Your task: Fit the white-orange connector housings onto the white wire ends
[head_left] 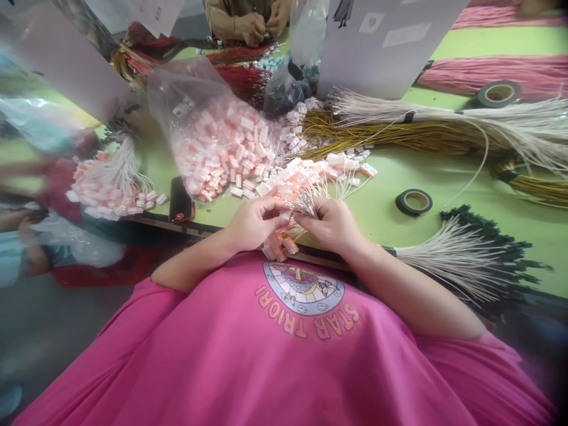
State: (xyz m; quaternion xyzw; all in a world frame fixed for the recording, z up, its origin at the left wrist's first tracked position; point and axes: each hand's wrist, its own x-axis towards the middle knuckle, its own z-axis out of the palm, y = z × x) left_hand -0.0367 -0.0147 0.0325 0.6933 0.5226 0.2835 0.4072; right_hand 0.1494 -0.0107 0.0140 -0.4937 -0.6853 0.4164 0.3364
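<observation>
My right hand (332, 223) is closed round a bunch of thin white wires (305, 204) near the table's front edge. Beside it, my left hand (255, 225) has its thumb and fingers pinched together at the wire ends; whatever is between them is too small to make out. Orange and pale connectors (280, 244) hang below and between the hands. More pale pink connectors (295, 176) with wires lie just beyond them. A clear plastic bag (222, 139) of pink-white connectors rests behind my left hand.
A phone (181, 200) and a wired connector bundle (110, 183) lie left. Black tape (413, 202), white wires with black ends (461, 251) and long wire bundles (435, 121) are right. Across the green table (377, 222) are another person's hands (255, 28).
</observation>
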